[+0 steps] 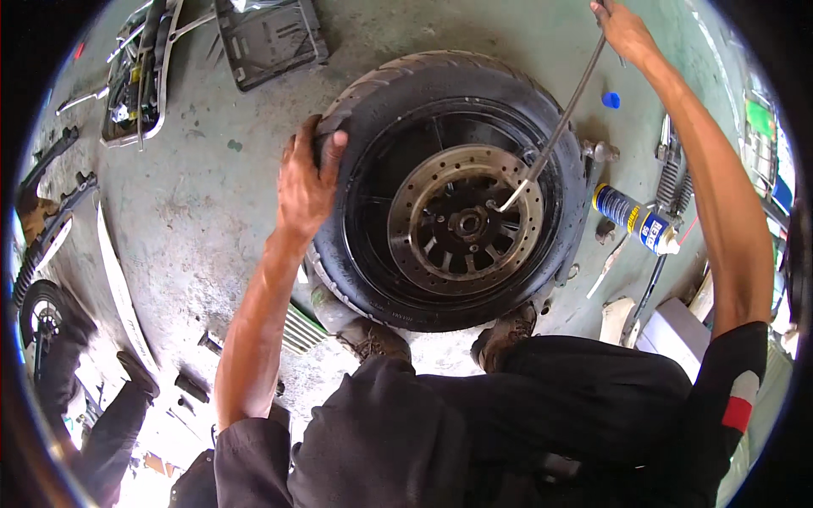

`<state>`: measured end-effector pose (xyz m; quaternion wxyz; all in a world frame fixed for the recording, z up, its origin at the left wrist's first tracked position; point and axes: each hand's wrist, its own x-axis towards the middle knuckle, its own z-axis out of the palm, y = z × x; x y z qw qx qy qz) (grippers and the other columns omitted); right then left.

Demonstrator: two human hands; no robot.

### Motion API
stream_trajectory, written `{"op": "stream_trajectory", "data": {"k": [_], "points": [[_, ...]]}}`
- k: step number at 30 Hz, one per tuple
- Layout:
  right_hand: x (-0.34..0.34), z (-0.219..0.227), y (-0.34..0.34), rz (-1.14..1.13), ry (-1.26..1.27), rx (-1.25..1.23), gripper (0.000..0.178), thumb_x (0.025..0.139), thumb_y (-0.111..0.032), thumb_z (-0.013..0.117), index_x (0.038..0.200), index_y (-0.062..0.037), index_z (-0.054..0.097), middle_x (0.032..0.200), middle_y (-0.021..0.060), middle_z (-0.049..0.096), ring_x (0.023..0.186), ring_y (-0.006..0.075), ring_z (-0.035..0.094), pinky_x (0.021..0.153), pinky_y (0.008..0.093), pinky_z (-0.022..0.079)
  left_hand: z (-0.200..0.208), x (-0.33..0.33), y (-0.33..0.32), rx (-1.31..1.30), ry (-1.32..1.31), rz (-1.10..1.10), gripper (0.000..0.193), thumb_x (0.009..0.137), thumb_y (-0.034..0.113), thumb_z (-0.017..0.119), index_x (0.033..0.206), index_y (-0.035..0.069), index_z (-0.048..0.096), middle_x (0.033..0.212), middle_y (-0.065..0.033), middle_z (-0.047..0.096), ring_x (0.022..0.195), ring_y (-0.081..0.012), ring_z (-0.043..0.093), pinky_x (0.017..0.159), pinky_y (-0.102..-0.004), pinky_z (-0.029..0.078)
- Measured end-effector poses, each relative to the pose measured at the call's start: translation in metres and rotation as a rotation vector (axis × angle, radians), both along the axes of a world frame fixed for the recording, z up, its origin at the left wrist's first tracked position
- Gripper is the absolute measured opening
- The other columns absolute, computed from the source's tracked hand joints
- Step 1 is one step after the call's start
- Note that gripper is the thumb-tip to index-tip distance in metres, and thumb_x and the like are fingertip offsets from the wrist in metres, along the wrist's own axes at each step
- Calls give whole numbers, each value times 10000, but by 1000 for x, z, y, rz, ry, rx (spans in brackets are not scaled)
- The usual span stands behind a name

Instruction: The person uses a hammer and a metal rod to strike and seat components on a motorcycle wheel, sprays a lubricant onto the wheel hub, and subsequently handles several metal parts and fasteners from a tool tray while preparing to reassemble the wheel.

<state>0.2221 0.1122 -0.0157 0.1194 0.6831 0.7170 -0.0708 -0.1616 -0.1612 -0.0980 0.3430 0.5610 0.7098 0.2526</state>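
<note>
A motorcycle wheel point(373, 288) lies flat on the floor in front of me, with its drilled brake disc point(406, 245) facing up. My left hand point(309, 182) grips the tyre's left edge, its thumb apart from the fingers. At the upper right, my right hand point(622, 30) is closed round the far end of a long metal bar point(576, 102). This bar slants down across the wheel to a bent, lighter tip, which reaches the disc's inner part beside the hub. Whether that tip sits in a bolt head cannot be made out.
A blue and yellow spray can point(635, 218) lies right of the wheel, near a blue cap point(611, 100). Far left are a tray of tools point(157, 118) and a grey plastic case point(271, 46). My boots point(377, 340) touch the wheel's near side. Another person's leg point(118, 432) shows lower left.
</note>
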Motion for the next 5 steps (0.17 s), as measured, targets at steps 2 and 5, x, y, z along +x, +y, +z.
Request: {"op": "stream_trajectory", "data": {"k": [2, 5], "points": [[-23, -3, 4, 22, 13, 71, 422, 1022, -340, 435, 1019, 45, 609, 890, 261, 648, 846, 437, 634, 747, 518, 472, 2, 1, 1, -18, -10, -7, 635, 972, 505, 493, 1313, -31, 503, 1205, -318, 561, 1129, -480, 539, 957, -484, 438], [-100, -1, 11, -37, 200, 74, 440, 1017, -380, 445, 1057, 29, 603, 942, 258, 655, 896, 413, 643, 777, 522, 466, -2, -4, -1, -14, -4, 7, 626, 971, 505, 496, 1335, -4, 494, 1215, -319, 556, 1152, -484, 524, 968, -500, 430]]}}
